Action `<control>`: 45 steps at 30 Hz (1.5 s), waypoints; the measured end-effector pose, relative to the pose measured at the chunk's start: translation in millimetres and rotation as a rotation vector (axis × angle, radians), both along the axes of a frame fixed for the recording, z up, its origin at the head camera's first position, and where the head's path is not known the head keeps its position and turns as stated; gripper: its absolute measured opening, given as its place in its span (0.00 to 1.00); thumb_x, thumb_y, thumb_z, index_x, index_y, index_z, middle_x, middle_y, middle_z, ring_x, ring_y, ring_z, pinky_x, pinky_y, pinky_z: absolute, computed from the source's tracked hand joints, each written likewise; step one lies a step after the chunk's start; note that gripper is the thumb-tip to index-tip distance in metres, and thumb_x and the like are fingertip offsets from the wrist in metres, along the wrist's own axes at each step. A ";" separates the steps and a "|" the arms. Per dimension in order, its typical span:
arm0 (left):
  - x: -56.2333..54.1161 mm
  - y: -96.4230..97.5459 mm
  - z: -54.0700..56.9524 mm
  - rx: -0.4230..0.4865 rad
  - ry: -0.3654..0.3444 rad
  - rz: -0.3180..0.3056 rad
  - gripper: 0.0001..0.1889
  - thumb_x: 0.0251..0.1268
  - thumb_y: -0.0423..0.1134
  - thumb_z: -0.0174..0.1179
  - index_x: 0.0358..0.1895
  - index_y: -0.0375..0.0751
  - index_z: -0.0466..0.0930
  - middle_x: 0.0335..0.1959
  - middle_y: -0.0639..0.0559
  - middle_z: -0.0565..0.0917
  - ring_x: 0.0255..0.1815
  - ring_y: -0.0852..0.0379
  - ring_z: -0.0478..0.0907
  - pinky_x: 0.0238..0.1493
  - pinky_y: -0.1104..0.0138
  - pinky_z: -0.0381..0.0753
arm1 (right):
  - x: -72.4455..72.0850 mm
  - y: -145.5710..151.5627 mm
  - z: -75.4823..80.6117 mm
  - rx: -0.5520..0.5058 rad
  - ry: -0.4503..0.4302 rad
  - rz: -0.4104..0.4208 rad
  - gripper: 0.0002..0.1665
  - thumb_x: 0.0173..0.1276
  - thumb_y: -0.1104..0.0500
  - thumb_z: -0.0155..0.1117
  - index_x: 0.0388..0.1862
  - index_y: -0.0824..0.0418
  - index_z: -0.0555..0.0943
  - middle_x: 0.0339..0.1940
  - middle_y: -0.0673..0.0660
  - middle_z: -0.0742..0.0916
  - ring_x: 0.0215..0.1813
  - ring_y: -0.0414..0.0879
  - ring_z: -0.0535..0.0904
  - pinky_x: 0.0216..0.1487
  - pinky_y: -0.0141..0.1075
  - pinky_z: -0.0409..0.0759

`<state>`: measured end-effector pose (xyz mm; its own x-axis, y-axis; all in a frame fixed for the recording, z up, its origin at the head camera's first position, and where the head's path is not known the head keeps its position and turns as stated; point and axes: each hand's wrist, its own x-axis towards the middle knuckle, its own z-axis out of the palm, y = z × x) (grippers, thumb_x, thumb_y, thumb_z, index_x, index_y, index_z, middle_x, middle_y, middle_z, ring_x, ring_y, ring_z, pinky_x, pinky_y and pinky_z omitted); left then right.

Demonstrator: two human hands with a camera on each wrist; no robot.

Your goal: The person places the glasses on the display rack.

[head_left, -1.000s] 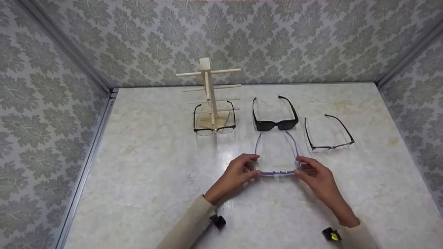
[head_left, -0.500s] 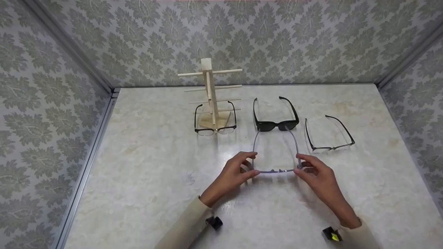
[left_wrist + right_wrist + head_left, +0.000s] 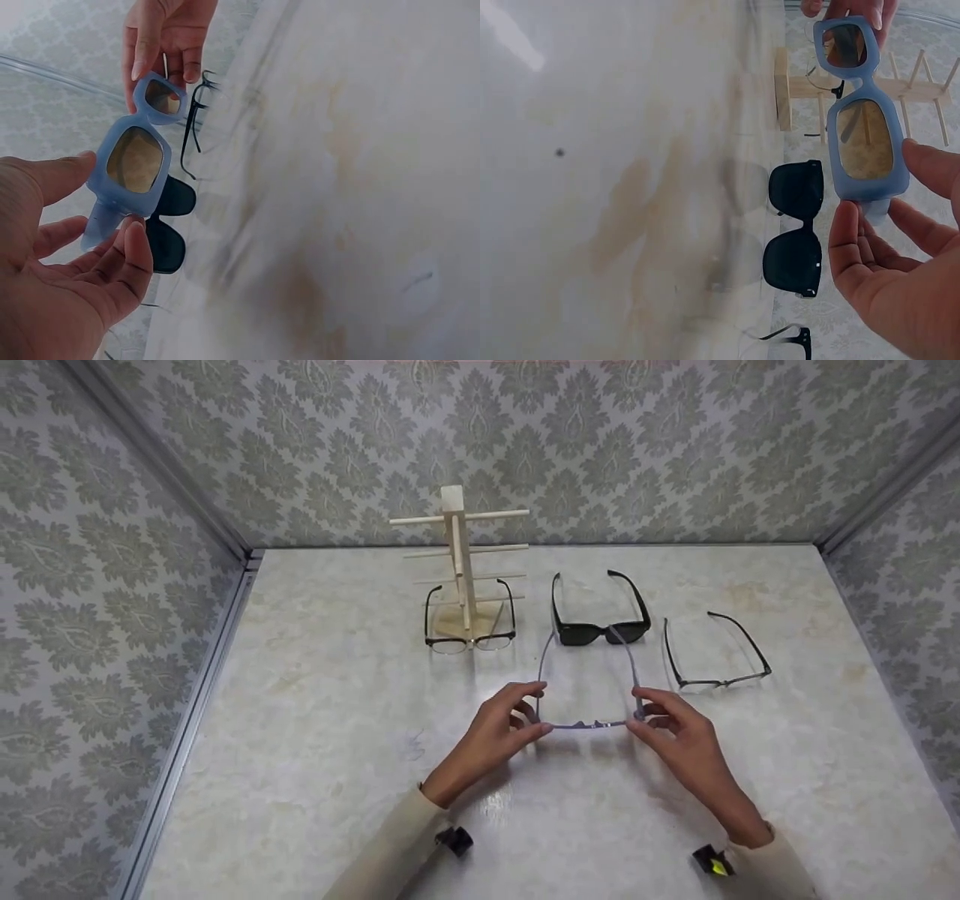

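A pair of light blue sunglasses (image 3: 891,142) with amber-tinted lenses is held between both hands, temples unfolded and pointing away from the person. My left hand (image 3: 501,727) pinches its left end at the hinge, thumb on the front frame and fingers at the temple. At the opposite end, my right hand (image 3: 681,735) grips the same way. In the head view the temple tips overlap the black sunglasses (image 3: 600,634) lying behind. The left wrist view shows the blue frame front (image 3: 129,126) tilted, a hand at either end.
Left of the black sunglasses stands a wooden eyewear rack (image 3: 459,547) with several pegs; browline glasses (image 3: 471,643) sit at its lowest level. Thin dark-framed glasses (image 3: 724,682) lie at the right. Patterned panels (image 3: 525,442) enclose the pale marbled table (image 3: 315,720).
Both hands have shifted slightly left and away from the person with the blue sunglasses, whose temple tips now overlap the black pair. The other glasses stay in place.
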<state>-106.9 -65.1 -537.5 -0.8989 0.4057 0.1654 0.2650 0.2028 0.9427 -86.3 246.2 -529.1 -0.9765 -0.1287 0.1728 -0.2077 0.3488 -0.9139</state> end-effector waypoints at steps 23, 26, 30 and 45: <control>16.6 -37.7 22.5 -0.014 -0.004 0.151 0.31 0.74 0.32 0.74 0.77 0.39 0.77 0.66 0.44 0.82 0.52 0.50 0.85 0.52 0.62 0.87 | -16.2 -38.5 14.4 0.062 0.027 0.102 0.29 0.74 0.65 0.78 0.72 0.57 0.84 0.65 0.54 0.87 0.59 0.49 0.87 0.58 0.28 0.85; 18.7 -42.1 26.6 -0.007 0.011 0.171 0.31 0.73 0.31 0.74 0.77 0.39 0.78 0.65 0.44 0.83 0.51 0.50 0.85 0.51 0.63 0.88 | -18.0 -43.7 16.4 0.050 0.032 0.113 0.29 0.73 0.66 0.78 0.72 0.56 0.85 0.65 0.53 0.87 0.58 0.49 0.87 0.58 0.29 0.86; 21.5 -48.1 31.4 -0.002 0.040 0.193 0.31 0.72 0.30 0.75 0.76 0.39 0.78 0.65 0.44 0.83 0.51 0.49 0.85 0.50 0.62 0.88 | -19.8 -50.7 19.2 0.020 0.056 0.129 0.30 0.72 0.68 0.78 0.72 0.58 0.84 0.65 0.53 0.87 0.58 0.49 0.87 0.57 0.30 0.87; 27.8 -63.0 46.6 -0.015 0.091 0.239 0.32 0.70 0.28 0.76 0.76 0.40 0.78 0.65 0.44 0.82 0.50 0.48 0.86 0.50 0.60 0.89 | -25.9 -69.0 30.2 -0.015 0.104 0.168 0.30 0.72 0.67 0.78 0.72 0.60 0.84 0.63 0.53 0.87 0.58 0.50 0.88 0.57 0.33 0.88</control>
<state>-79.1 -128.1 -490.9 -0.9512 0.1869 0.2454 0.2914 0.2835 0.9136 -112.2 177.2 -499.0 -0.9184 -0.2847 0.2748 -0.3553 0.2879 -0.8893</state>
